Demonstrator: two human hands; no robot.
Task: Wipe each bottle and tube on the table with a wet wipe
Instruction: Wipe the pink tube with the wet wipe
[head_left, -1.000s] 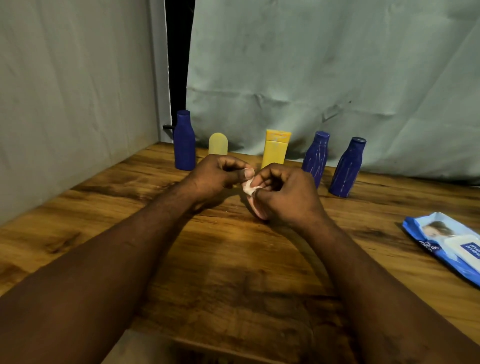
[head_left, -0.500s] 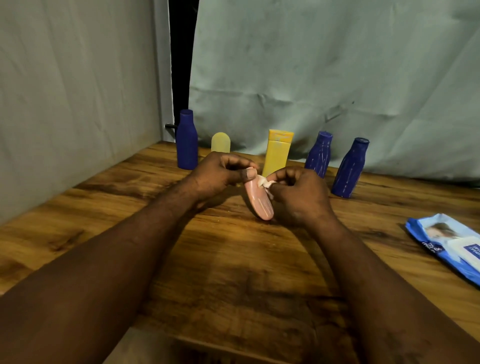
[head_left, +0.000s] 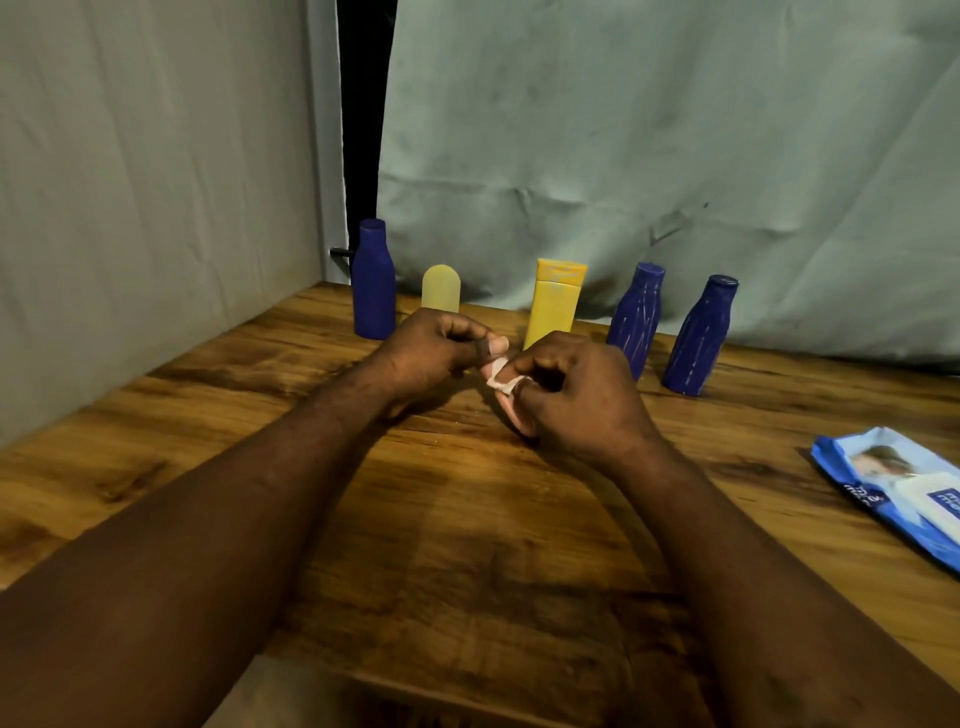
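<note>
- Since the earlier frame: right hand has closed back over the pink tube, so less of the tube shows; row at the far edge unchanged.
- Left hand: fingers curled, thumb and forefinger pinching the tube's upper end, just beside the right hand.
- Right hand: curled round the tube, pressing a small folded wet wipe against it with the fingertips; most of the wipe is hidden.
- Pink tube: held tilted above the middle of the wooden table, near the far row, lower end close to the boards; contact cannot be told.
- Far row, left to right: smooth blue bottle; pale yellow rounded container; yellow tube standing on its cap; ribbed blue bottle; second ribbed blue bottle. All upright, set apart from one another.
- Wet-wipe pack: blue, lying flat at the right edge, well apart from the hands.
- Step, as judged: wiping the pink tube; whether the others are done cannot be told.
- Risk: a wet, smooth tube held only by a fingertip pinch may slip and drop to the table.
- Risk: the yellow tube stands just behind the knuckles; a forward wiping stroke could topple it into its neighbours.
- Risk: the wipe is bunched small, so parts of the tube may go unwiped.
</note>
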